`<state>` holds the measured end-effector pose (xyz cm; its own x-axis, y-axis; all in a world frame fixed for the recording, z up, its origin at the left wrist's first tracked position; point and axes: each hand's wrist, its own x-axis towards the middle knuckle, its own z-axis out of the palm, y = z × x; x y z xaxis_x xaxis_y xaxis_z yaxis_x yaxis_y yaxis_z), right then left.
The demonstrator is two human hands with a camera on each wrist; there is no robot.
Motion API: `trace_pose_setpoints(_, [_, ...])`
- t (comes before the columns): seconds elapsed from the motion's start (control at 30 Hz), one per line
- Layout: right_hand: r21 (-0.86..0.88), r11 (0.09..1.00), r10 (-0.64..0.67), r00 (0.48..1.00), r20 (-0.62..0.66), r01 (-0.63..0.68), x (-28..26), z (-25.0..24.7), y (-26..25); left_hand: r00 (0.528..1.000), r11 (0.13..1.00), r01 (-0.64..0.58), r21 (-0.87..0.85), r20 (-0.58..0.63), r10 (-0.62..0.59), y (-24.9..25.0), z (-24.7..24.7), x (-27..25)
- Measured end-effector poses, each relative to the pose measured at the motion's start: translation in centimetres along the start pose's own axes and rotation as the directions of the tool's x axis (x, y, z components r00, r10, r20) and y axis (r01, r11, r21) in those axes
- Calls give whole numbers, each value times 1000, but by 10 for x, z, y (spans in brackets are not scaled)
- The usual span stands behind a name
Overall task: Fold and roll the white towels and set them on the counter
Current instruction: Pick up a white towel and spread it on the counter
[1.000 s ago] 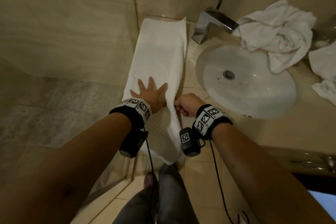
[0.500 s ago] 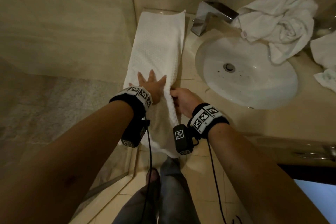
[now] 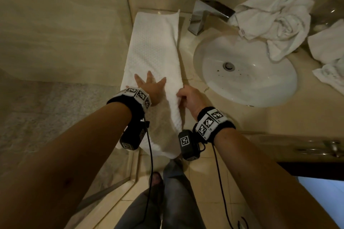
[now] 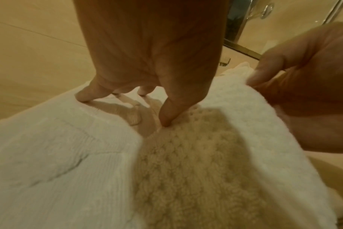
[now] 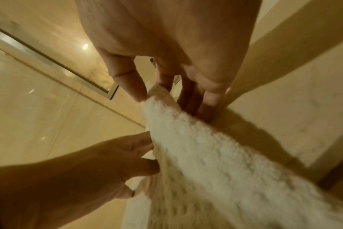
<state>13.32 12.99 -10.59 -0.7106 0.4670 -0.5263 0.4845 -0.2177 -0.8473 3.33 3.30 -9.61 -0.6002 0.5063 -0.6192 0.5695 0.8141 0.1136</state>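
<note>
A long white towel lies folded lengthwise on the beige counter left of the sink, its near end hanging over the front edge. My left hand presses flat on the towel with spread fingers. My right hand pinches the towel's raised right edge between thumb and fingers, lifting it into a ridge. A crumpled white towel lies behind the sink, and another white towel sits at the far right.
A white oval sink with a chrome faucet fills the counter's middle. A tiled wall borders the towel on the left. Below are the floor and my legs. A drawer handle shows under the counter edge.
Both hands have slid a little farther along the towel, away from the counter's front edge. The right hand keeps its pinch on the edge and the left stays flat.
</note>
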Motion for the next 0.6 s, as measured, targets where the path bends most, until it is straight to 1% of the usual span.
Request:
trace_pose_setpoints(0.07, [148,986,75,997,-29,-70,-4,-5,1,1000,1000,-2,19,15,2,2,-3,-2])
trace_pose_setpoints(0.1, [193,976,105,994,-22,-99,-6,-8,4,1000,1000,-11,26,19,10,1,-1,2])
trace_pose_setpoints(0.13, [196,972,133,991,-3,-130,-8,-10,8,1000,1000,-11,25,21,11,-1,1,5])
trace_pose_setpoints(0.2, [111,974,195,980,30,-197,-8,-18,21,999,999,20,-35,29,-19,-7,11,21])
trace_pose_setpoints(0.27, [-5,967,256,966,30,-256,-13,-24,24,996,993,58,-99,76,-51,-9,15,25])
trace_pose_setpoints(0.3, [-60,957,286,958,12,-285,-13,-27,25,997,994,61,-94,57,-55,-9,16,26])
trace_pose_setpoints(0.37, [-158,934,326,945,-3,-322,-14,-32,26,998,998,47,-35,-36,-48,-7,16,23])
trace_pose_setpoints(0.43, [-213,880,440,898,32,-424,-11,-35,27,996,999,39,-4,-85,-40,-6,13,18])
trace_pose_setpoints(0.53, [-324,783,591,798,120,-531,-14,-45,18,998,1000,10,18,-58,-9,-9,16,25])
trace_pose_setpoints(0.6, [-367,734,659,731,178,-572,-18,-52,9,1000,1000,-15,22,-22,16,-11,17,30])
